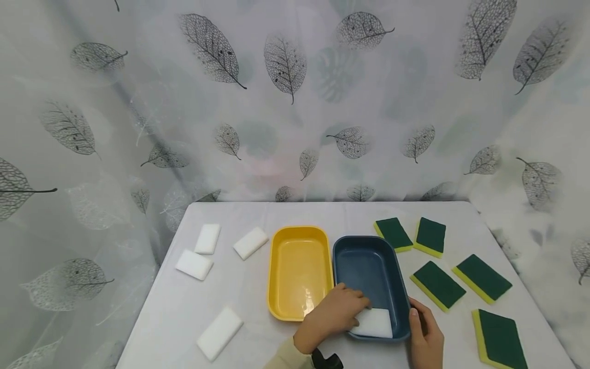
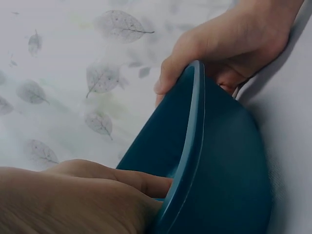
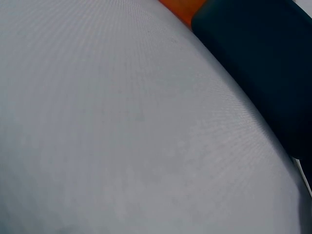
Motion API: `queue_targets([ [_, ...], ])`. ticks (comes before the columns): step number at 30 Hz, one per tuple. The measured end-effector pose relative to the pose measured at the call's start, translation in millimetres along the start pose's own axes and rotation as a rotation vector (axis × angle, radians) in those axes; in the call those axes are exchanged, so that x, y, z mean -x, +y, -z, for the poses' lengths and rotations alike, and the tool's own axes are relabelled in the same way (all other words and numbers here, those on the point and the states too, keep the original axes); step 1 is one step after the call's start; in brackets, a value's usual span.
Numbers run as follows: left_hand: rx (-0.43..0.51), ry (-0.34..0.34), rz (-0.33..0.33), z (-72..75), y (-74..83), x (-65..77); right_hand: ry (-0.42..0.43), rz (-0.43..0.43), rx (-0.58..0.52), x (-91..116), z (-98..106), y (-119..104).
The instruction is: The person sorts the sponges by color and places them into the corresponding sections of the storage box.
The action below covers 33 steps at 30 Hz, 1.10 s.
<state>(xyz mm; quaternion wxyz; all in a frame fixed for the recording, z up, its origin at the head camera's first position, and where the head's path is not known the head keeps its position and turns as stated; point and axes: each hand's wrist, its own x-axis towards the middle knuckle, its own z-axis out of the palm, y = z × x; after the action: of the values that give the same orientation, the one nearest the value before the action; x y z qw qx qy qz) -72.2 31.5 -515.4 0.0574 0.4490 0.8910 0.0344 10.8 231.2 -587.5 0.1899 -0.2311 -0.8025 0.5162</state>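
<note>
A white sponge (image 1: 374,323) lies in the near end of the dark blue tray (image 1: 364,242). My left hand (image 1: 335,311) reaches over the tray's left rim and holds the sponge by its left end, fingers bent at it. In the left wrist view the left hand (image 2: 92,200) dips its fingers behind the tray wall (image 2: 224,161), which hides the sponge. On the tray's right side my right hand (image 1: 426,335) grips the rim near the front corner. The right wrist view shows only the tray's dark outer side (image 3: 258,63), not the hand.
Left of the blue tray, close beside it, stands a yellow tray (image 1: 299,271) with nothing in it. Several white sponges (image 1: 220,333) lie farther left on the white table (image 1: 249,292). Several green-and-yellow scouring sponges (image 1: 438,285) are spread to the right. A leaf-patterned curtain (image 1: 286,128) hangs behind.
</note>
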Motion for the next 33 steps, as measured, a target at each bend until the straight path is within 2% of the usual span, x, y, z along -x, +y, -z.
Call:
queue_targets([
  [5, 0.01, 0.046, -0.008, -3.4, -0.2, 0.3, 0.002, 0.013, -0.006, -1, 0, 0],
  [8, 0.058, 0.106, -0.037, -7.0, -1.5, 2.4, 0.006, 0.006, -0.01, 0, 0, 0],
  [12, 0.156, 0.242, -0.055, -12.2, -2.3, 8.7, 0.015, -0.005, -0.015, 1, 0, -1],
  [15, 0.217, 0.371, -0.032, -14.4, -2.4, 16.7, 0.014, -0.012, -0.009, 1, 0, -1],
  [18, 0.265, 0.488, 0.007, -14.6, -3.3, 27.9, 0.0, -0.024, -0.002, 0, -1, -1],
  [23, 0.335, 0.625, 0.109, -10.3, -7.0, 54.4, -0.014, -0.036, 0.011, -1, 0, 0],
  [25, 0.355, 0.71, 0.15, -9.2, -11.6, 67.1, -0.016, -0.025, 0.015, -1, 0, 0],
  [29, 0.351, 0.904, 0.185, -9.6, -24.7, 91.3, -0.018, -0.011, 0.02, -2, 0, 1],
  [31, 0.343, 0.954, 0.205, -10.5, -30.5, 102.1, -0.021, -0.025, 0.035, -3, 1, 2],
  [33, 0.337, 0.973, 0.228, -11.2, -35.2, 111.5, -0.02, -0.041, 0.05, -4, 3, 2],
])
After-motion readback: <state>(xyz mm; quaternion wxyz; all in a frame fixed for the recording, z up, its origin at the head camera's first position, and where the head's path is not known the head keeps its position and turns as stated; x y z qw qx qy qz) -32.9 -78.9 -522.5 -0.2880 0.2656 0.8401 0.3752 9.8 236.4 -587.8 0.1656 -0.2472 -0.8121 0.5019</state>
